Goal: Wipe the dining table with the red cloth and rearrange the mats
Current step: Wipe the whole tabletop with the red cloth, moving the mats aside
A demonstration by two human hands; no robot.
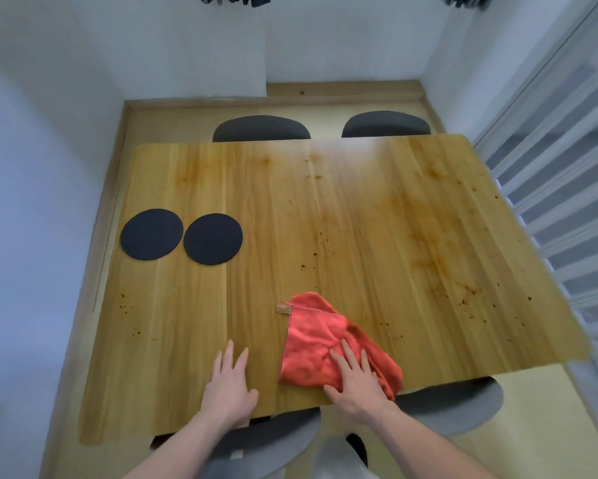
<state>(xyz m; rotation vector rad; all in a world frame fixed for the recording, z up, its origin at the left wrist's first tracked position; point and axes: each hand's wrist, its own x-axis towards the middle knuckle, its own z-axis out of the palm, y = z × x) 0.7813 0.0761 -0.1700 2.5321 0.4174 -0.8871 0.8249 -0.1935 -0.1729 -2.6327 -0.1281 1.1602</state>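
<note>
A red cloth (316, 344) lies spread on the wooden dining table (359, 219) near its front edge. My right hand (356, 382) presses flat on the cloth's near part with straight fingers. My left hand (230, 383) rests flat on the bare wood just left of the cloth. Two round black mats lie side by side at the table's left edge, the left mat (151, 234) and the right mat (213, 238) almost touching. Brown spots and stains dot the tabletop, mostly on its right half.
Two dark grey chairs (261, 128) (385, 124) stand at the far side of the table. Two lighter grey chairs (453, 407) (263, 444) are tucked in at the near side. White walls close in on the left and a blind-covered window (567, 167) on the right.
</note>
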